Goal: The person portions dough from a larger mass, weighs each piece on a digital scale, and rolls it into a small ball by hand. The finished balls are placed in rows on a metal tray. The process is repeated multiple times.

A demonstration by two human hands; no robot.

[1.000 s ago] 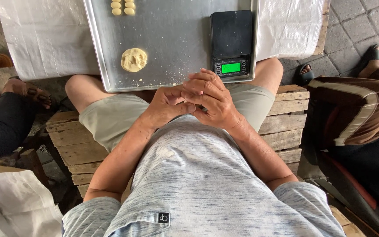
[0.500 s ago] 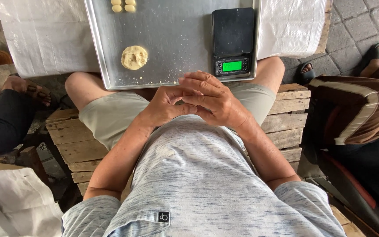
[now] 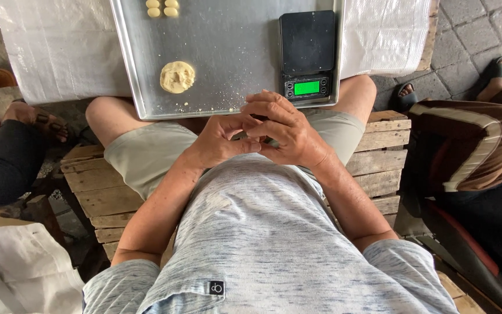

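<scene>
My left hand (image 3: 222, 139) and my right hand (image 3: 289, 131) are pressed together in front of my belly, fingers curled over one another. Whatever lies between them is hidden. They hover just below the near edge of a metal baking tray (image 3: 124, 58). On the tray lies a flattened lump of pale dough (image 3: 177, 77), to the upper left of my hands. Several small dough pieces (image 3: 162, 7) sit in rows at the tray's far edge. A black digital scale (image 3: 307, 52) with a lit green display stands on the tray's right side, right above my right hand.
The tray rests on a white cloth (image 3: 59, 46). I sit on a wooden pallet (image 3: 379, 157). Another person in striped brown clothing (image 3: 472, 145) sits at the right, a sandalled foot (image 3: 405, 93) near the table. A second person's foot (image 3: 30, 119) is at the left.
My hands stay joined and shift slightly against each other; the right hand's fingers have slid a little over the left. Nothing on the tray has moved.
</scene>
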